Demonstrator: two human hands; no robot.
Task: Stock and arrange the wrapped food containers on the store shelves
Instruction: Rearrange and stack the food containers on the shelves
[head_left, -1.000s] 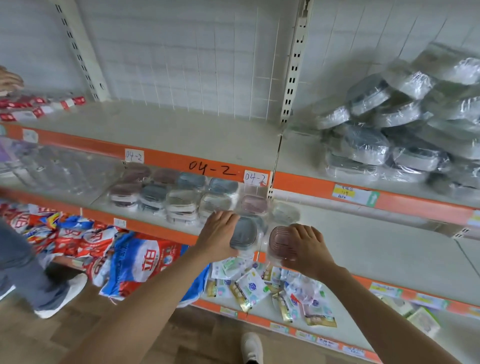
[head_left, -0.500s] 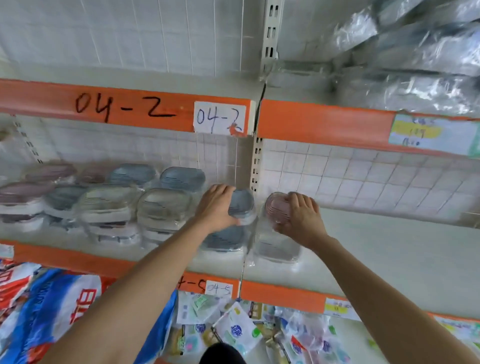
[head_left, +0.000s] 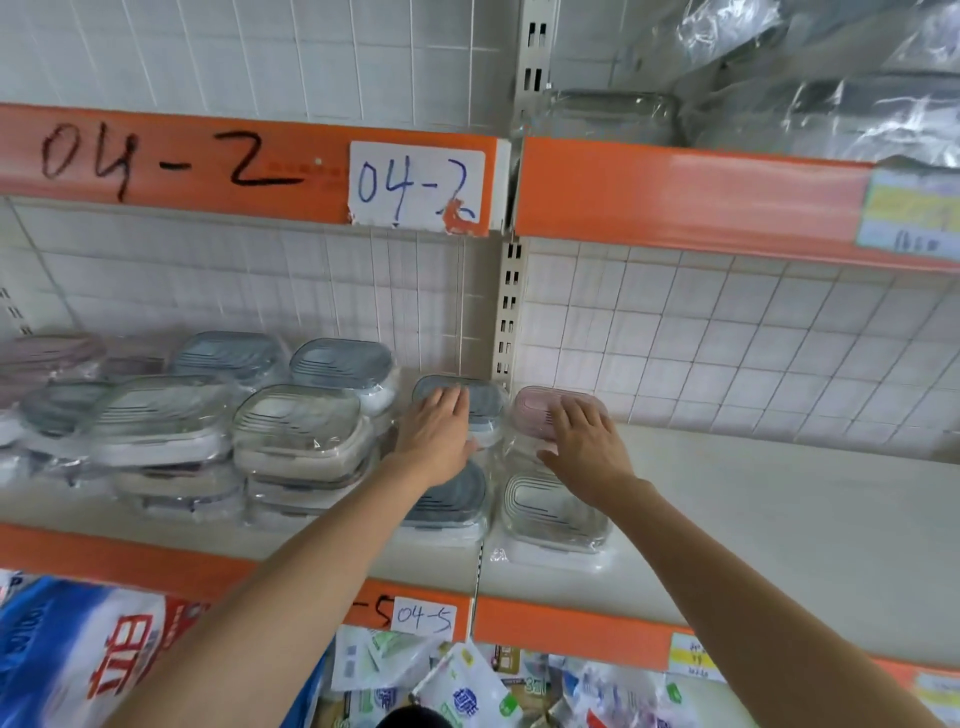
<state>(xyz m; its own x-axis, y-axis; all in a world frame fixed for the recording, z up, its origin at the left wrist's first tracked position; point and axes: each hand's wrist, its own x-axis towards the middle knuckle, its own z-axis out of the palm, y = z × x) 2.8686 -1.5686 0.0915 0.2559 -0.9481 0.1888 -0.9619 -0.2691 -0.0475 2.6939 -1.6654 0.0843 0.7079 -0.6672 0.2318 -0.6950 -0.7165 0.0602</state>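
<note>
My left hand lies palm-down on a wrapped blue-grey-lidded container at the back of the middle shelf, by the upright post. My right hand grips a wrapped pink-lidded container beside it, to the right of the post. In front of these sit another blue-grey container and a clear beige-lidded container. Stacks of several wrapped containers in grey, blue and pink fill the shelf to the left.
The upper shelf edge is orange with "04-2" labels, and shiny wrapped containers are piled on it at right. A white grid back panel lines the shelf. Packaged goods lie on the lower shelf.
The view has dropped closer to the middle shelf. Both hands have pushed their containers from the front edge to the back of the shelf, behind two containers standing at the front.
</note>
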